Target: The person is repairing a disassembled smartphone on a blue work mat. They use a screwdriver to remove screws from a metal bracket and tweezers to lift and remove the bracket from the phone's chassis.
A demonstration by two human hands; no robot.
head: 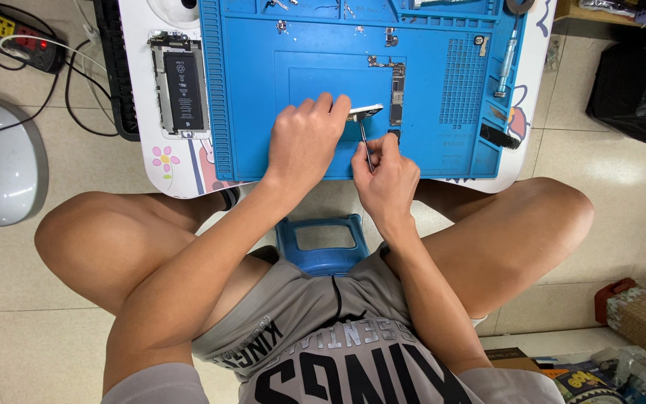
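Note:
My left hand [304,138] presses down on a small silver metal part [364,112] on the blue work mat [256,97], fingers curled over its left end. My right hand [386,176] pinches thin metal tweezers [365,142], whose tips point up at the part's lower edge. Just right of the part lies a long narrow circuit board [396,93]. An opened phone body with a black battery [181,90] lies on the white table to the left of the mat.
A screwdriver [504,67] and a black tool [499,135] lie on the mat's right side. Small screws dot the mat's top. A power strip [10,36] with cables and a grey rounded object [1,161] sit on the floor at left, a black bag [637,86] at right.

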